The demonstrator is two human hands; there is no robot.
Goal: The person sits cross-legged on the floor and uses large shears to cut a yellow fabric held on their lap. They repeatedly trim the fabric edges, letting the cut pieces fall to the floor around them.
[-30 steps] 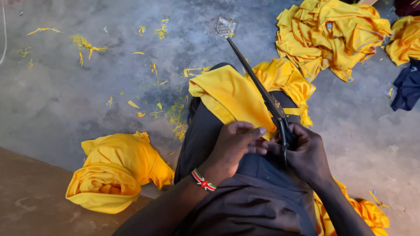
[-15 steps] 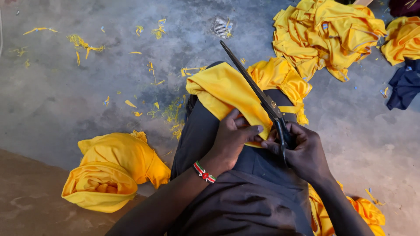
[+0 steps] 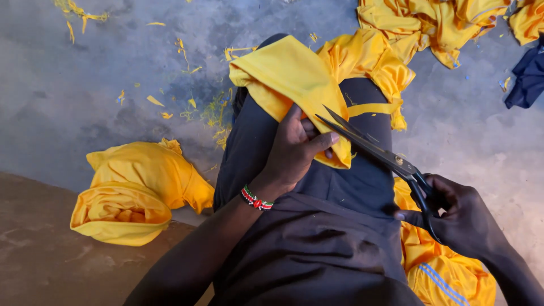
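Grey concrete floor [image 3: 85,85], scuffed & stained. Yellow fabric scraps [image 3: 187,107] strewn across its top-left part. One bunched yellow garment [image 3: 136,190] lies at lower left (near a brown strip of floor [image 3: 45,260]). Yellow garment pile [image 3: 436,22] at top right; dark blue cloth [image 3: 527,73] at right edge.

Two hands [image 3: 294,150], one pair of scissors [image 3: 374,148], four yellow garments [image 3: 294,76], one navy cloth [image 3: 527,76].
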